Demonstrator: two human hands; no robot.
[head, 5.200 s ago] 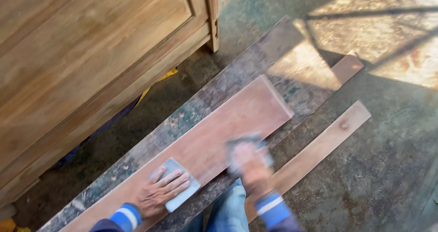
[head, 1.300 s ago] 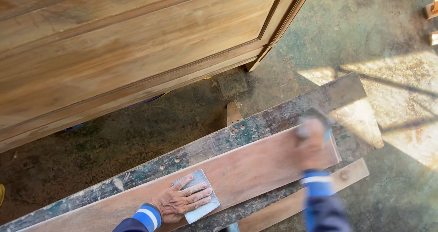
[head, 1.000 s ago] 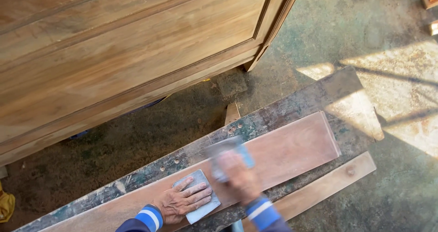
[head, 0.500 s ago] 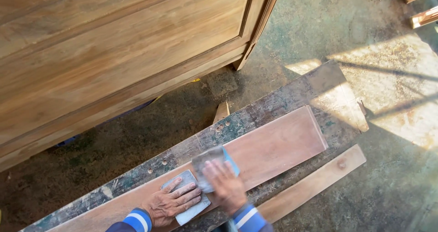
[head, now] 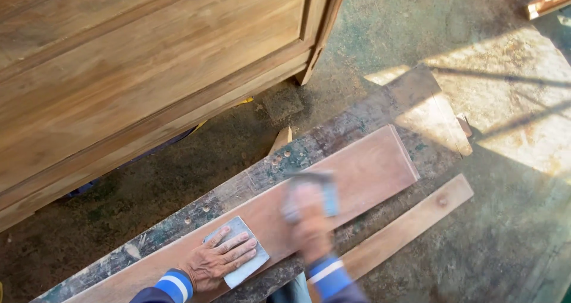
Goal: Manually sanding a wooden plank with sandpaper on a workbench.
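Nearest the camera, the left hand lies flat with its fingers spread, pressing a grey sheet of sandpaper down onto the reddish board. Just right of it, the right hand is a blur. It looks closed around a grey-blue sanding pad pushed against the same board, but I can't really tell how those fingers sit.

The board lies lengthwise on a stained, paint-flecked plank that serves as the worktop, running from near left out to far right. I'd guess it's stiff and fairly light, dusty rather than slippery, so a flat palm on top pins it well; to lift it, I'd take it by the long edges. The sandpaper is thin and floppy and would slide unless pressed flat.

On the near right side, a narrower pale strip lies on the concrete floor. Further off on the left is a big wooden cabinet, and a sunlit patch shows at the far right.
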